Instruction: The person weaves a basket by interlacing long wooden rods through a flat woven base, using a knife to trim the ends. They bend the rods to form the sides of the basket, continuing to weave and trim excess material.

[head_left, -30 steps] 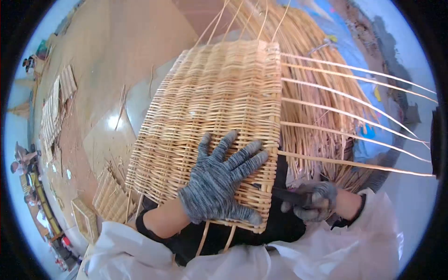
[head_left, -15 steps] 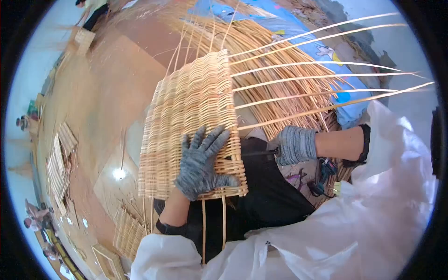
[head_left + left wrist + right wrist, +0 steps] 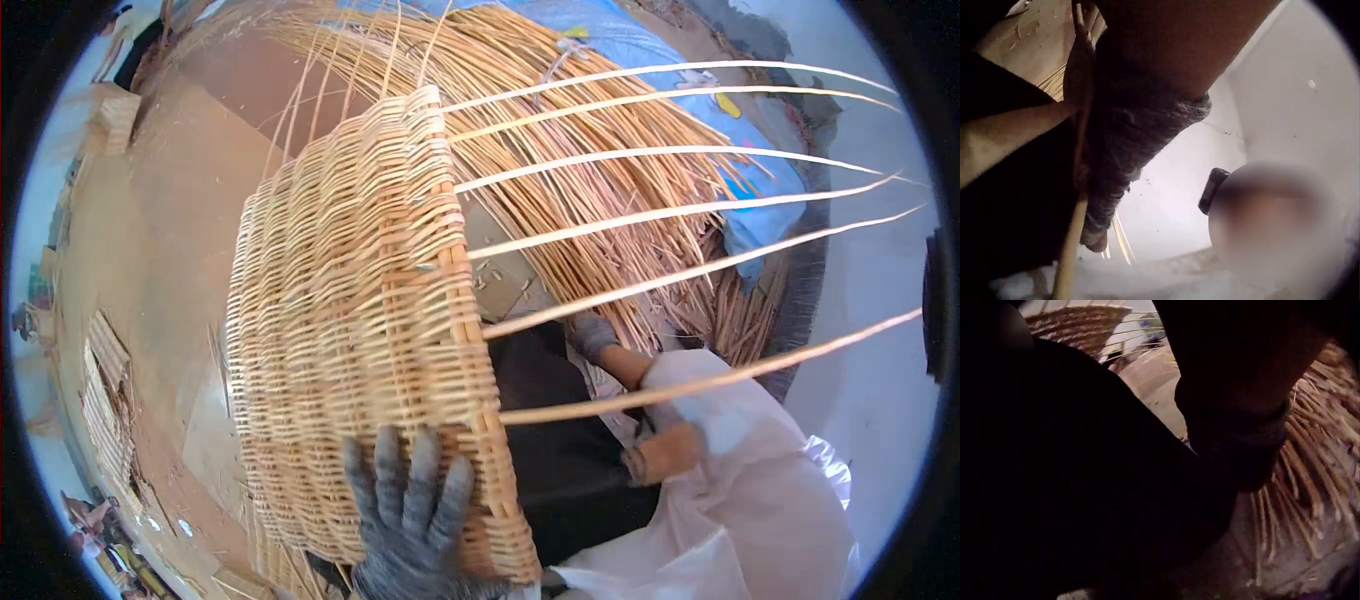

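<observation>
A woven cane panel [image 3: 350, 300] stands tilted across the lap, long unwoven stakes [image 3: 640, 215] running out from its right edge. My left hand [image 3: 415, 520], in a grey knit glove, lies on the panel's lower part with fingers spread; the left wrist view shows its dark glove [image 3: 1129, 137] beside a stake [image 3: 1071, 250]. Beyond the panel's right edge, low beside the loose canes, is my gloved right hand [image 3: 592, 335]. Its fingers are hidden, and in the right wrist view the hand [image 3: 1241, 456] is too dark to read.
A large bundle of loose canes [image 3: 600, 190] lies on a blue sheet [image 3: 765, 215] at upper right. More woven pieces [image 3: 108, 400] are on the floor at left. A person [image 3: 130, 45] is at the far upper left. Black cloth [image 3: 550, 430] covers the lap.
The right hand has moved away from the panel's edge to the floor side by the canes; the dark tool it held no longer shows. The panel and left hand sit lower and closer in view.
</observation>
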`<state>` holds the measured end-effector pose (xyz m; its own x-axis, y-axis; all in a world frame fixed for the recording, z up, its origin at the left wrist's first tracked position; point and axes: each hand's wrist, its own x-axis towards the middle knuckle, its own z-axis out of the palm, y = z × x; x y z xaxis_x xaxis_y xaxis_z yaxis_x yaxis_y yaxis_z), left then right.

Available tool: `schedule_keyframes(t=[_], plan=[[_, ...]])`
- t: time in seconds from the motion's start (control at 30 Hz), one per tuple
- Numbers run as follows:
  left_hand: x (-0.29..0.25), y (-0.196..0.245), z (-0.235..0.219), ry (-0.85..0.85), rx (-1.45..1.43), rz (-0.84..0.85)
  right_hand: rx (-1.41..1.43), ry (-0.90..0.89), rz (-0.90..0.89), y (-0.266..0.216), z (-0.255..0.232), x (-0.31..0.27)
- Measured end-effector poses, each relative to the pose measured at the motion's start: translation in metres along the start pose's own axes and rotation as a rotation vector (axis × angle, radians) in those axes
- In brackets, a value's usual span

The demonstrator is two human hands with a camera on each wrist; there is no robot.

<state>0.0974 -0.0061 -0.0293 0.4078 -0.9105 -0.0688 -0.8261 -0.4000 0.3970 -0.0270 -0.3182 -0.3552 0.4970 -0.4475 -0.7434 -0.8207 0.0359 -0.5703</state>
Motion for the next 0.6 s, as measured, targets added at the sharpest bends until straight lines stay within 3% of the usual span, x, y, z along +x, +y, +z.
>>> schedule_keyframes(t=[0.03,0.13,0.27,0.3,0.47,0.53,0.6], plan=[[0.01,0.006,-0.012,0.057,-0.036,-0.016,-0.042,0.042,-0.021,-0.007,0.006,0.015],[0.011,0.003,-0.004,-0.045,0.019,0.006,-0.169,0.147,-0.059,-0.023,0.02,0.044],[0.006,0.004,-0.01,-0.058,-0.142,-0.025,-0.321,0.21,-0.098,-0.028,0.02,0.05],[-0.001,-0.002,0.0,-0.072,0.067,0.035,-0.359,0.221,-0.113,-0.03,0.019,0.048],[-0.007,-0.008,0.012,-0.053,0.167,0.084,-0.528,0.276,-0.227,-0.022,-0.003,0.016],[-0.006,0.002,0.001,-0.098,-0.046,0.006,-0.578,0.314,-0.283,-0.012,-0.024,-0.007],[-0.01,0.001,0.005,-0.025,-0.031,0.034,-0.637,0.392,-0.337,-0.001,-0.051,-0.035]])
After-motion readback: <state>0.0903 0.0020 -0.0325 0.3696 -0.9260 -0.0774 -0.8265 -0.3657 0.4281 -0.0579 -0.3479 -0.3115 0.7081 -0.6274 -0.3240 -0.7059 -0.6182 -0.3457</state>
